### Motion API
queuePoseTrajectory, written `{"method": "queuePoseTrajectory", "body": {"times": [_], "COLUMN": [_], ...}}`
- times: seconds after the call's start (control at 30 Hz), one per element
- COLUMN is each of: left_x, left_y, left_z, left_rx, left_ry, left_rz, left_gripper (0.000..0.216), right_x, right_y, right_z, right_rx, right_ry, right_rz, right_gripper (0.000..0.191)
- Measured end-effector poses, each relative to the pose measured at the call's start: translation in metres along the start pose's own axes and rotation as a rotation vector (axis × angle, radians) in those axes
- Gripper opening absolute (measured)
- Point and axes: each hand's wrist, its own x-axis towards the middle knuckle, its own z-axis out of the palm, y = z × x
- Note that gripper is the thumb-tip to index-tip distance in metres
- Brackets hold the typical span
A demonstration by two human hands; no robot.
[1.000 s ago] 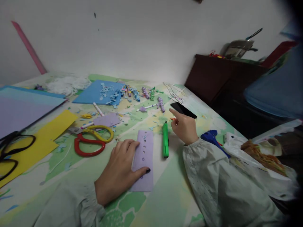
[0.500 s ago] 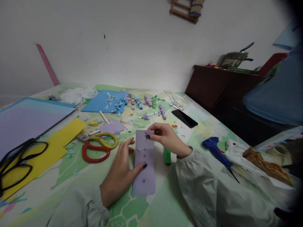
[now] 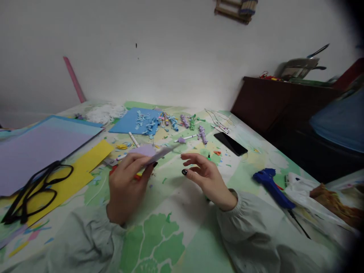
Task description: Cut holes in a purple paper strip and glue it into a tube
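Between thumb and fingers, my left hand pinches a purple paper strip, lifted off the table and seen nearly edge-on. To its right my right hand hovers with fingers apart and nothing in them. A green pen-like thing lies mostly hidden behind that hand. Under my left hand, red-handled scissors are largely covered. Another purple paper piece lies flat just beyond the left fingers.
Black glasses rest on yellow paper at left. A phone and a blue glue gun lie at right. Farther back are a blue sheet, purple paper rolls and white string.
The purple strip, flat on the table under both hands before, is now raised and tilted in my left hand. My right hand has let go of it. The view has shifted left.
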Motion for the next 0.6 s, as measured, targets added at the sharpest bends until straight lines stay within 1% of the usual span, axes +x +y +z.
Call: {"method": "queuePoseTrajectory", "body": {"times": [0.07, 0.1, 0.17, 0.23, 0.3, 0.37, 0.5, 0.6], "left_x": [0.004, 0.005, 0.003, 0.0, -0.004, -0.007, -0.01, -0.011], "left_y": [-0.001, 0.0, 0.005, 0.011, 0.015, 0.017, 0.015, 0.014], "left_z": [-0.003, -0.003, -0.003, -0.002, -0.002, -0.003, -0.004, -0.005], "left_rx": [0.04, 0.044, 0.034, 0.026, 0.02, 0.007, 0.038, 0.096], "left_ry": [-0.045, -0.063, -0.1, -0.156, -0.218, -0.259, -0.299, -0.323], "left_rz": [0.032, 0.066, 0.14, 0.184, 0.198, 0.245, 0.383, 0.421], "left_gripper": [0.004, 0.004, 0.005, 0.01, 0.013, 0.019, 0.03, 0.032], "right_x": [-0.002, -0.004, -0.007, -0.009, -0.01, -0.01, -0.01, -0.011], "right_y": [0.0, 0.0, -0.002, -0.005, -0.008, -0.009, -0.008, -0.008], "right_z": [0.002, 0.004, 0.007, 0.009, 0.01, 0.01, 0.008, 0.008], "right_rx": [-0.079, -0.098, -0.124, -0.159, -0.19, -0.195, -0.166, -0.12], "right_ry": [0.102, 0.13, 0.135, 0.139, 0.168, 0.213, 0.279, 0.301], "right_rz": [-0.093, -0.137, -0.196, -0.223, -0.227, -0.218, -0.2, -0.163], "right_gripper": [0.019, 0.016, 0.012, 0.014, 0.013, 0.011, 0.006, 0.003]}}
